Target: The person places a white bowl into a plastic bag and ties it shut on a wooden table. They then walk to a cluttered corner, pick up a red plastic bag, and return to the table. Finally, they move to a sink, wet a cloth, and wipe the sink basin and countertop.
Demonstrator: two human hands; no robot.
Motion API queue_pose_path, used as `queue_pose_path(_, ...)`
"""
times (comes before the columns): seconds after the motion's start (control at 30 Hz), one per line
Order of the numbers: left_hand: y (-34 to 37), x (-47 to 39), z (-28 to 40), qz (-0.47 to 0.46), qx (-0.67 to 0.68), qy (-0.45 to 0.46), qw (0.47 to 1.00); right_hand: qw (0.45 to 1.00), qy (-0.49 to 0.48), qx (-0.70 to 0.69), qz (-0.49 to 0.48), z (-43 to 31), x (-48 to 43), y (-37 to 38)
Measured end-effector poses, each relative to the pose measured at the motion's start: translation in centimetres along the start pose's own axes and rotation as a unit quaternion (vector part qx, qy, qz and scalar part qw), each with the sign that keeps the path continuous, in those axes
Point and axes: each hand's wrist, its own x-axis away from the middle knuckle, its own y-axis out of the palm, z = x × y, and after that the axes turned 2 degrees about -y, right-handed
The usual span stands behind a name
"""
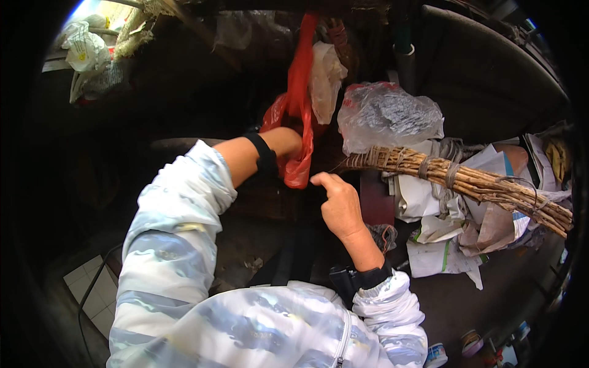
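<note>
A red plastic bag (pixel 300 115) hangs by its stretched handles in front of me. My left hand (pixel 289 140) reaches into its opening, and the fingers are hidden inside, so what they touch cannot be seen. Just right of the bag's lower end is my right hand (pixel 340 204), back of the hand up. Its index finger is bent toward the bag and the other fingers curl underneath, out of sight. A pale, cloudy plastic bag (pixel 326 83) hangs close behind the red one.
To the right, a bundle of tied brushwood stalks (pixel 453 177), like a broom, lies across crumpled paper and cardboard (pixel 437 239). A clear plastic bag (pixel 391 115) sits above its thin end. White tiles (pixel 94 287) are at lower left. Small tubs (pixel 435 354) stand at lower right.
</note>
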Motion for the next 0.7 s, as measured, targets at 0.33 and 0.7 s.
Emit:
queue_pose_path(0.33, 1.2, -0.8, -0.4, 0.015, 0.018, -0.031, 0.999, 0.990, 0.123, 0.005, -0.070, 4.0, 4.2, 2.0)
queue_pose_path(0.7, 0.8, -1.0, -0.9, 0.000, 0.041, -0.049, 0.998, 0.985, 0.164, -0.039, -0.045, 5.5, 5.7, 1.2)
